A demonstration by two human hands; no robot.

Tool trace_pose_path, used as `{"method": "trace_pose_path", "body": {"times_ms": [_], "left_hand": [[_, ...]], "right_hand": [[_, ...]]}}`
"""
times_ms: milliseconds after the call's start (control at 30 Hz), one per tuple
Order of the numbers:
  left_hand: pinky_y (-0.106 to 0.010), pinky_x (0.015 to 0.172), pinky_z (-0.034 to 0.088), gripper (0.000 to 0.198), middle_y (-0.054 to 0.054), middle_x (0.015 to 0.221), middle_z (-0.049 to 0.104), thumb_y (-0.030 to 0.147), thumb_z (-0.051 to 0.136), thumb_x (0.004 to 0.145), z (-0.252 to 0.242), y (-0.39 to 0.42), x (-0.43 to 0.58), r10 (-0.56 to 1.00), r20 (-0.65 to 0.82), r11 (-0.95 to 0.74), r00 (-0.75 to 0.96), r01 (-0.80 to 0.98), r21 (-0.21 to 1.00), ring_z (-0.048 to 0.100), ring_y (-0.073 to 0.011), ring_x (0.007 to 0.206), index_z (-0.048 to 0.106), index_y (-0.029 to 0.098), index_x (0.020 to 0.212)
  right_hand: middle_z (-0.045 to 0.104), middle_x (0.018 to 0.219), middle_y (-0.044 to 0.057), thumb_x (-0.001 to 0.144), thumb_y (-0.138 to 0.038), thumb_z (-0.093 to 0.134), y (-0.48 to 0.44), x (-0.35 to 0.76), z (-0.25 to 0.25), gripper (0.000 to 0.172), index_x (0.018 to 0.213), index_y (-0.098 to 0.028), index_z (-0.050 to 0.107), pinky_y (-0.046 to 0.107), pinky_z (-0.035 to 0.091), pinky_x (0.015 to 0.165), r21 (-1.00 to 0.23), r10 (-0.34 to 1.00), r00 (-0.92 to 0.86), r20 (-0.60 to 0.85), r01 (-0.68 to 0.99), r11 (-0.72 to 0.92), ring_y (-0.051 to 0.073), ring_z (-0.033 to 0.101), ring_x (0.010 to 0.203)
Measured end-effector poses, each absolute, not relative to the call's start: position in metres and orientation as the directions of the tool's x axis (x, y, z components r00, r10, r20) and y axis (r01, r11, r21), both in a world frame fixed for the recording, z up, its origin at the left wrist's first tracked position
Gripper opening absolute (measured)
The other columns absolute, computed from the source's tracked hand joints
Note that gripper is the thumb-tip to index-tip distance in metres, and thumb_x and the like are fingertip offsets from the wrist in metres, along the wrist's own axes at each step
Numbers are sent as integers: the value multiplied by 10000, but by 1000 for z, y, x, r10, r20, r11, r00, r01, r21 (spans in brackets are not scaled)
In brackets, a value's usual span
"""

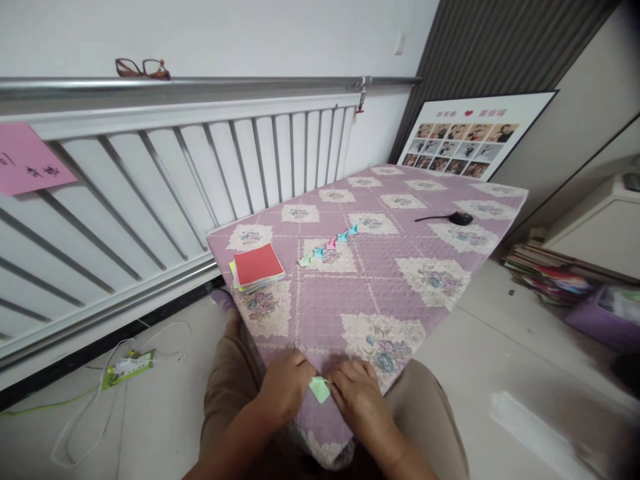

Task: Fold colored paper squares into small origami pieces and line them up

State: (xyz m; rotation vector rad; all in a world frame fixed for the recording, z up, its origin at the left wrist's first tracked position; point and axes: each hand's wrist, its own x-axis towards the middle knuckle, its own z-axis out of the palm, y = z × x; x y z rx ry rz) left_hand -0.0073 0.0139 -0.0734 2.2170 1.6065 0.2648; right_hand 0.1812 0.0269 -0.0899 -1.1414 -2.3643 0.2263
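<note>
A small folded piece of light green paper (320, 389) lies at the near end of the cloth-covered table, between both hands. My left hand (290, 387) has its fingers closed at the paper's left corner. From the other side, my right hand (354, 390) pinches the right corner, fingers curled. Farther up the table runs a slanting row of several small folded paper pieces: a green one (305, 261), a pink one (331, 243) and blue ones (343, 237). To their left sits a stack of square coloured paper (259, 265) with a red sheet on top.
The purple floral tablecloth (345, 300) covers the table. A black object with a thin strap (461, 218) lies toward its right edge. A white radiator (200, 173) stands along the left, glasses (143, 69) on the pipe above. On the floor are a power strip (129, 368) and cables.
</note>
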Motion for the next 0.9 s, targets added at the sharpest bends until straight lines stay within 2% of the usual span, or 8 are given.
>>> {"method": "trace_pose_path", "body": {"times_ms": [100,200,367,467,600,767,900], "left_hand": [[-290,718,392,161,-28,916,598,220,492,910,-79,10,-8,933,-35,-320,358,871,374,529,-181,852,640,205,848],[-297,747,396,132,-28,917,598,249,525,910,-84,7,-10,917,16,-383,400,867,319,517,-187,879,648,212,879],[-300,727,399,114,-28,878,588,267,546,909,-94,1,-14,892,80,-450,444,866,217,493,-184,838,645,210,915],[-307,715,399,127,-25,896,602,241,547,908,-99,-3,-15,888,112,-460,446,868,189,495,-188,838,634,222,1000],[-316,736,404,138,-25,935,625,229,563,898,-97,-4,-15,899,101,-438,427,867,236,517,-194,853,636,224,1015],[-308,792,417,145,-6,977,632,235,560,903,-81,-1,-17,913,21,-387,408,848,361,544,-184,904,651,246,1014],[-309,808,421,148,-16,979,633,261,573,896,-74,1,-16,914,-16,-368,406,844,390,551,-190,924,669,241,1006]], "right_hand": [[559,705,15,942,-219,446,24,180,-91,286,701,-206,598,343,302,771,-302,740,-523,423,688,660,165,460,726],[542,695,18,937,-223,461,22,181,-90,284,696,-211,611,341,317,766,-258,718,-545,433,688,678,171,451,729],[566,756,18,902,-187,533,20,186,-89,132,892,-227,658,343,339,800,-209,676,-595,434,663,719,181,473,783],[583,789,17,878,-163,570,19,190,-91,145,979,-228,652,350,344,813,-204,663,-611,433,650,732,186,481,807],[603,829,27,871,-154,574,17,193,-93,189,1028,-232,645,358,356,812,-226,672,-620,406,644,731,194,495,824],[610,825,25,878,-157,539,17,191,-89,174,963,-243,663,318,388,747,-374,742,-565,362,641,670,179,529,800],[620,831,21,860,-154,551,17,189,-85,165,937,-245,665,315,400,747,-444,767,-541,345,626,641,177,552,811]]}}
